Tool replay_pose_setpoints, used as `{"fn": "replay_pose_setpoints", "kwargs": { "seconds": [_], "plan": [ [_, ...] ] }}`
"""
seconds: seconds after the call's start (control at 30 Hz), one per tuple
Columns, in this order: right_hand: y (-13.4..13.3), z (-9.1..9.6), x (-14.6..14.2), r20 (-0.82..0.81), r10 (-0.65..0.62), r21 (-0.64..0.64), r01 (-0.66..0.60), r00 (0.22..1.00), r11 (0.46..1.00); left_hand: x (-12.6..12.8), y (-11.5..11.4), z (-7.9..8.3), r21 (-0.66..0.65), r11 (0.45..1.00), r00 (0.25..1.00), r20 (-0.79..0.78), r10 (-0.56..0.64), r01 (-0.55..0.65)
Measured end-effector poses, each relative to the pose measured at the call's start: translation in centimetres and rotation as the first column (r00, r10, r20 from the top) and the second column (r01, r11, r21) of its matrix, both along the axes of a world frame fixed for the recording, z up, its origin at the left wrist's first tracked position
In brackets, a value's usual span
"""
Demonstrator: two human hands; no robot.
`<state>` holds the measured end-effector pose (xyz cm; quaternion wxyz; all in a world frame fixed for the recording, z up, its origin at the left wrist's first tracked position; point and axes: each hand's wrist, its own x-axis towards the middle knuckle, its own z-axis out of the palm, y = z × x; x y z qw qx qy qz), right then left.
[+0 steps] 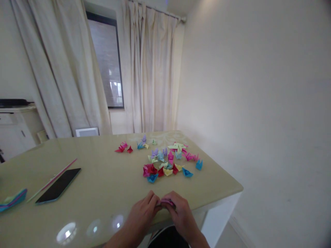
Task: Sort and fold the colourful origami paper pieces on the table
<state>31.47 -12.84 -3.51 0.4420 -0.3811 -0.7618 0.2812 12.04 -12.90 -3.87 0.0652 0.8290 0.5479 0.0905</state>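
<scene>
My left hand [142,213] and my right hand [180,213] meet at the near edge of the beige table [103,179]. Both pinch a small pink folded paper [167,201] between their fingertips, pressed against the tabletop. Just beyond them lies a scatter of several folded paper pieces [165,160] in red, blue, yellow, purple and pink. A smaller red and pink cluster [123,148] sits further back to the left.
A black phone [59,189] lies on the left of the table beside a thin pink and green strip [51,180]. Blue and pink paper [11,200] pokes in at the left edge. Curtains and a window stand behind; a wall runs on the right.
</scene>
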Motion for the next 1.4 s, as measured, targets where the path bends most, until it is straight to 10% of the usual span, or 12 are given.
{"fn": "replay_pose_setpoints", "kwargs": {
  "seconds": [0.27,0.47,1.0,1.1,1.2,1.4],
  "plan": [
    [-1.7,0.7,1.2,-0.013,-0.068,0.159,0.069,0.998,0.985,-1.0,-0.7,3.7,-0.203,0.979,0.993,0.117,0.009,0.015],
    [-2.1,3.0,2.5,-0.068,-0.039,-0.055,0.036,0.997,0.998,-0.9,-1.2,4.8,-0.22,0.962,0.941,0.328,-0.085,0.164],
    [-3.0,4.2,3.8,-0.076,-0.001,-0.138,-0.01,0.997,0.99,-2.4,-2.8,7.3,-0.308,0.914,0.835,0.547,-0.057,0.264],
    [-3.5,4.0,3.0,-0.172,-0.019,-0.093,0.003,0.985,0.996,-2.0,-2.8,6.5,-0.262,0.918,0.607,0.794,0.03,0.297],
    [-4.2,2.9,1.1,-0.328,-0.116,-0.103,0.087,0.937,0.991,-1.2,-2.2,4.5,-0.199,0.953,0.217,0.965,0.149,0.228],
    [-5.6,0.4,-4.1,-0.5,-0.163,-0.229,0.051,0.851,0.972,1.3,-2.6,5.0,-0.152,0.976,-0.32,0.927,0.196,0.157]
  ]
}}
